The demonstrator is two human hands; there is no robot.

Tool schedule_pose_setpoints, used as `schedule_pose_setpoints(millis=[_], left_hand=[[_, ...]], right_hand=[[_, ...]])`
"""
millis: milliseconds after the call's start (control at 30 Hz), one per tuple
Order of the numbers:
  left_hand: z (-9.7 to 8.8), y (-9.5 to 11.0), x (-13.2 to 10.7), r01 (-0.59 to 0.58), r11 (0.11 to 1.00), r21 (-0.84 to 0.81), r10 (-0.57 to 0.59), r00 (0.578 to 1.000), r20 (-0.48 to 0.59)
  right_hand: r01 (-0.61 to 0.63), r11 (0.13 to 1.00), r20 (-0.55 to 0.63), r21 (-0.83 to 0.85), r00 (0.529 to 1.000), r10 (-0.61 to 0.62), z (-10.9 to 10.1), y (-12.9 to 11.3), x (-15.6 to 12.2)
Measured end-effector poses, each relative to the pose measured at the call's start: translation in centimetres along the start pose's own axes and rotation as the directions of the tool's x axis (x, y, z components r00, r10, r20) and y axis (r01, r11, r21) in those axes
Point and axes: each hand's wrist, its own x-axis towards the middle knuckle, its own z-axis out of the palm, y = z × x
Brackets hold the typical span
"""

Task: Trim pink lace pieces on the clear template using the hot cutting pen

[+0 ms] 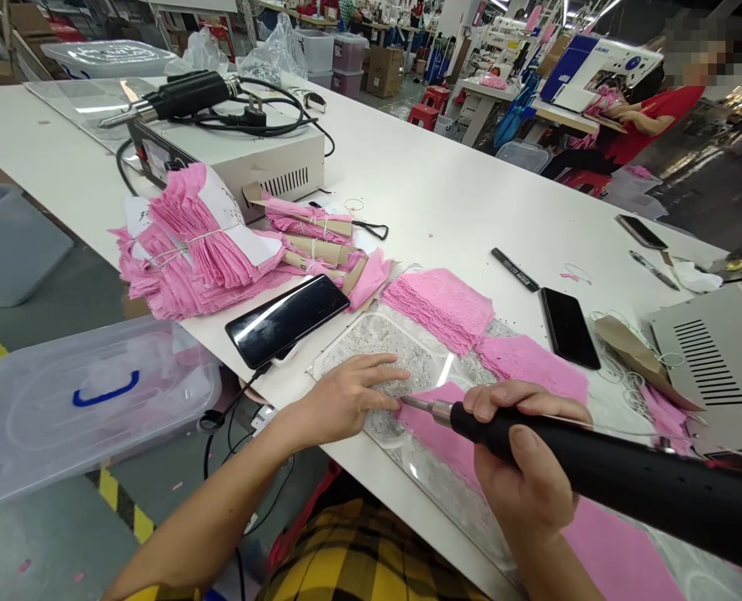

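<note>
My right hand (527,451) is wrapped round a thick black handheld tool (602,467) with a pointed metal tip, perhaps an ultrasonic cutter. Its tip (417,403) meets the left corner of a pink fabric piece (442,438). Beside that tip, my left hand (351,396) lies with its fingers stretched out, fingertips close to the fabric's corner. Under both is a clear plastic sheet (371,334) with scratched, rounded markings. A stack of pink fabric pieces (439,305) and another pink piece (537,363) rest on its far side. More pink fabric (621,551) extends beneath my right forearm.
Tied pink bundles (201,242) lie at the left, near a phone (289,317) on a cable. Behind stands a white box unit (270,163) with another black tool (186,96). A second phone (569,327) and marker (514,269) lie right. A person (646,125) sits at a sewing machine.
</note>
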Motion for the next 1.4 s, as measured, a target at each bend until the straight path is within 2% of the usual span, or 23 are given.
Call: schedule_pose_setpoints(millis=[167,267,367,500,933,1267,1400], left_hand=[[0.1,0.0,0.0,-0.004,1.0,-0.009,0.004,1.0,-0.011],[-0.1,0.0,0.0,-0.016,1.0,-0.026,0.016,1.0,-0.022],[-0.5,0.2,0.1,-0.038,0.998,-0.046,0.038,0.999,-0.001],[-1.0,0.3,0.3,-0.066,0.996,-0.057,0.07,0.996,0.062],[-1.2,0.4,0.5,-0.062,0.994,-0.089,0.069,0.995,0.072],[-1.1,0.3,0.4,-0.043,0.994,-0.101,0.052,0.995,0.085],[-1.0,0.3,0.3,-0.045,0.994,-0.102,0.053,0.996,0.078]], right_hand=[[-0.034,0.999,-0.056,0.018,0.998,0.034,0.0,-0.2,0.4],[-0.044,0.999,-0.189,0.024,0.981,0.048,-0.9,-0.7,1.2],[-0.056,0.998,-0.331,-0.009,0.942,0.05,-2.4,-1.1,2.2],[-0.077,0.997,-0.418,-0.006,0.906,0.067,-4.1,-0.8,2.8],[-0.07,0.997,-0.373,0.021,0.925,0.073,-3.9,0.2,2.9],[-0.047,0.997,-0.344,-0.057,0.939,0.024,-3.6,0.3,2.9],[-0.059,0.998,-0.354,-0.027,0.934,0.046,-3.6,0.1,2.9]])
